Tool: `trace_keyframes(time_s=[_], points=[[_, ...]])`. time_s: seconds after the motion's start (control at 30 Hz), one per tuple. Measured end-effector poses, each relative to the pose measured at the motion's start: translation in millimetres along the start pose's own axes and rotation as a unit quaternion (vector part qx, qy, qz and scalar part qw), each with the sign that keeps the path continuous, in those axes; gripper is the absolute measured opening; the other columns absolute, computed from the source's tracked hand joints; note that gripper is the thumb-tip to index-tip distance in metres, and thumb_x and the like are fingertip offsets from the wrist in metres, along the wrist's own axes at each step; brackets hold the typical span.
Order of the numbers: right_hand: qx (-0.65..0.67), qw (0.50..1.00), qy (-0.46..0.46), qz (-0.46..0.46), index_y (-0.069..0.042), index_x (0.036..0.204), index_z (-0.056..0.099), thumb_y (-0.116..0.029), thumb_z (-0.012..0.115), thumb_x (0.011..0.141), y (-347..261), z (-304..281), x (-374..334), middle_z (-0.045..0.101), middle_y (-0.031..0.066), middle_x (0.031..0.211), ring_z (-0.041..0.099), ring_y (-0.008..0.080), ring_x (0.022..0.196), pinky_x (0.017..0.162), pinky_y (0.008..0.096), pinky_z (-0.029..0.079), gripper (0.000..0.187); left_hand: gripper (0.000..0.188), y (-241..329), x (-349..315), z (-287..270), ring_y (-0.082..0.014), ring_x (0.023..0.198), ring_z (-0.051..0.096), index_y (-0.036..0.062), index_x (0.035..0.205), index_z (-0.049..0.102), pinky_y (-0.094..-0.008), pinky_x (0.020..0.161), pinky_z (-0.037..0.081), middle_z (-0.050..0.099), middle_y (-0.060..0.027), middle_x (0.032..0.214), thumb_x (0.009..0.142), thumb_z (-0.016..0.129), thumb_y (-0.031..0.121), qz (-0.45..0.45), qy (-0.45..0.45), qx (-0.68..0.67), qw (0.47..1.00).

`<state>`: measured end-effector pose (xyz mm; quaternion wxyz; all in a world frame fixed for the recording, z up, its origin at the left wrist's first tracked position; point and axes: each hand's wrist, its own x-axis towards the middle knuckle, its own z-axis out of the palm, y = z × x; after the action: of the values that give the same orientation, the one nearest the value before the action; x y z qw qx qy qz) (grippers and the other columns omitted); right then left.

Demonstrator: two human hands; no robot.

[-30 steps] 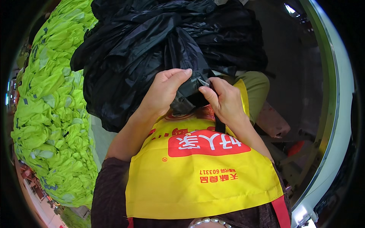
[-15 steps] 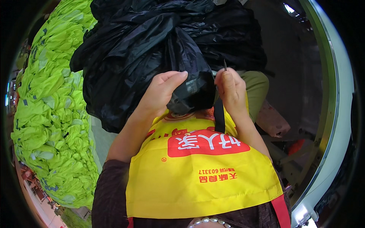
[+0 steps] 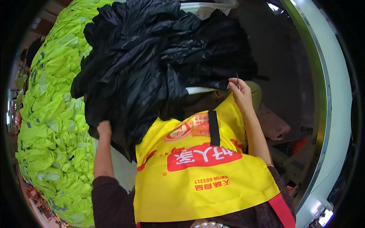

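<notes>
A large heap of thin, shiny black fabric (image 3: 140,64) is bunched up in front of me. At its lower left edge my left hand (image 3: 104,130) is closed in a fist, gripping the black fabric. My right hand (image 3: 242,95), over at the right end of the heap, is pinched around small thread snips (image 3: 238,78). Only their thin, pointed tip sticks up past the fingers; the rest is mostly hidden. A corner of the black fabric lies right beside those fingertips, and I cannot tell if they touch it.
Bright yellow-green fabric pieces (image 3: 57,125) are piled high along the left. Part of a white plastic basket (image 3: 205,9) shows behind and under the black heap. A pinkish box-like object (image 3: 273,123) sits low at the right, inside a pale curved-looking table edge (image 3: 338,95).
My left hand has swung out to the left and down, drawing the black fabric away from my lap. My right hand has shifted slightly right, still holding the snips. More white basket shows.
</notes>
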<state>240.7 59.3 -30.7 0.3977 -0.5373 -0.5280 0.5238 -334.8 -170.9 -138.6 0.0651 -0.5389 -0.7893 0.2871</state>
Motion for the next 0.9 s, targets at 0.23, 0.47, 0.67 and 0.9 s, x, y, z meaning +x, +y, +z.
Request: trace_keyframes(time_s=[0.23,0.47,0.67,0.9], points=[[-0.177,0.973,0.139,-0.054,-0.001,0.095,0.061,-0.021,0.049,0.092,22.2,-73.7,10.3,0.052,0.0018,0.067,0.045,0.0091,0.057,0.053,0.0255,0.036,0.023,0.024,39.4,30.4,-103.7,-0.0287,0.1,0.06,0.0037,0.095,0.067,-0.0363,0.084,0.048,0.062,-0.0166,0.107,0.078,0.054,0.015,0.098,-0.375,0.039,0.921],[-0.229,0.94,0.219,-0.123,-0.002,0.092,0.06,-0.022,0.048,0.092,40.0,-70.5,30.7,0.058,0.0099,0.066,0.052,0.0169,0.056,0.052,0.0306,0.039,0.024,0.028,135.9,47.0,-333.3,-0.0323,0.084,0.061,0.0024,0.084,0.066,-0.0388,0.075,0.048,0.064,-0.0175,0.086,0.082,0.055,0.028,0.295,-0.13,-0.277,0.905],[-0.166,0.962,0.197,-0.093,-0.003,0.087,0.059,-0.023,0.047,0.093,60.4,-64.8,39.4,0.053,0.0045,0.061,0.048,0.0133,0.053,0.05,0.0275,0.036,0.024,0.027,328.2,178.7,-340.6,-0.0313,0.091,0.058,0.0064,0.102,0.06,-0.0399,0.077,0.046,0.062,-0.0133,0.096,0.083,0.053,0.024,0.313,0.079,-0.437,0.839],[0.047,0.979,0.196,-0.015,-0.004,0.092,0.054,-0.018,0.043,0.094,68.0,-74.0,37.2,0.043,-0.0017,0.058,0.039,0.0057,0.046,0.044,0.0214,0.031,0.018,0.047,463.6,257.0,-366.9,-0.0296,0.101,0.054,0.0059,0.119,0.048,-0.0425,0.081,0.047,0.055,-0.0153,0.109,0.078,0.064,0.02,0.216,0.108,-0.402,0.883]])
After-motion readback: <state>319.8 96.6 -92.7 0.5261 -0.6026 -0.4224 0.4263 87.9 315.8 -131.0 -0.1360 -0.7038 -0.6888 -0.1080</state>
